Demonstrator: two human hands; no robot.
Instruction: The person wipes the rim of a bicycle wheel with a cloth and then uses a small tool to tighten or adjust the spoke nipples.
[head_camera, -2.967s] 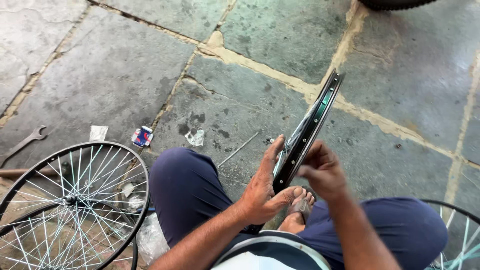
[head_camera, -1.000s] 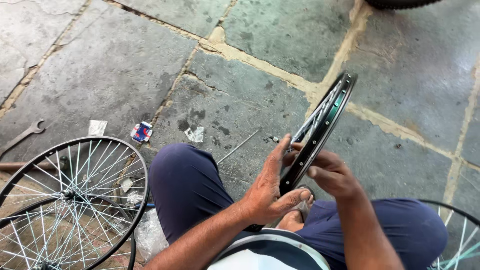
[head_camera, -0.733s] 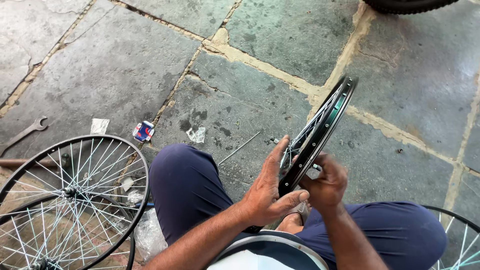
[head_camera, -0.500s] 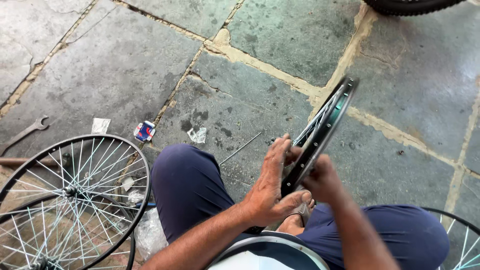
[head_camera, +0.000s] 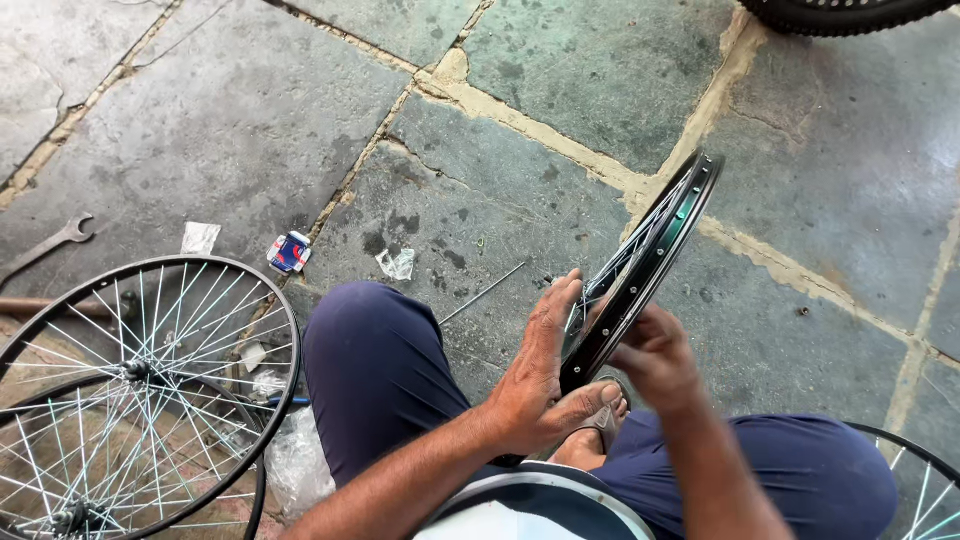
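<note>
A black bicycle wheel rim (head_camera: 655, 250) with silver spokes stands on edge between my knees, seen nearly edge-on. My left hand (head_camera: 545, 375) grips its lower part, fingers flat against the spoked side and thumb hooked under the rim. My right hand (head_camera: 655, 355) rests against the rim's other side, fingers curled near the edge; whether it pinches something small is hidden. I sit on the stone floor in dark blue trousers, a sandalled foot (head_camera: 600, 425) below the rim.
Two spoked wheels (head_camera: 130, 390) lie stacked at the left. A spanner (head_camera: 45, 248), a loose spoke (head_camera: 480, 293), a small red-and-blue packet (head_camera: 289, 252) and plastic scraps (head_camera: 398, 263) lie on the slabs. A black tyre (head_camera: 840, 12) sits top right, another wheel (head_camera: 925, 490) bottom right.
The rim has shifted slightly up and right. My right hand has moved about on the rim's right side, dropping lower then rising again; my left hand has kept its hold.
</note>
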